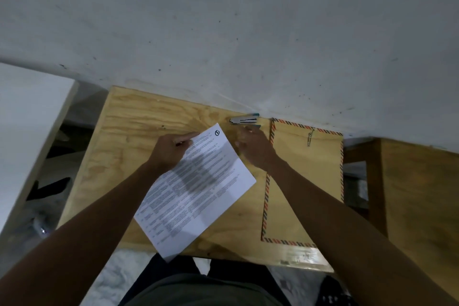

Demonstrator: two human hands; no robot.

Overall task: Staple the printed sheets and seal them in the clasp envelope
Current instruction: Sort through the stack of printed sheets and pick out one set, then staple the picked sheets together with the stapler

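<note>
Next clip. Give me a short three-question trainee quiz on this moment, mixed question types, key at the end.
1. True or false: the small metal stapler with teal trim lies at the far edge of the plywood table.
2. Which hand pins the white printed sheets at their far corner? A) left B) right
3. Fill in: the brown clasp envelope with striped border lies to the ____ of the sheets.

Key: 1 true. 2 A, the left hand; the right hand reaches toward the stapler. 3 right.

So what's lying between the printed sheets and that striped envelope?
The head view shows the right hand there, over bare wooden table, between the sheets and envelope, reaching toward the stapler.
</note>
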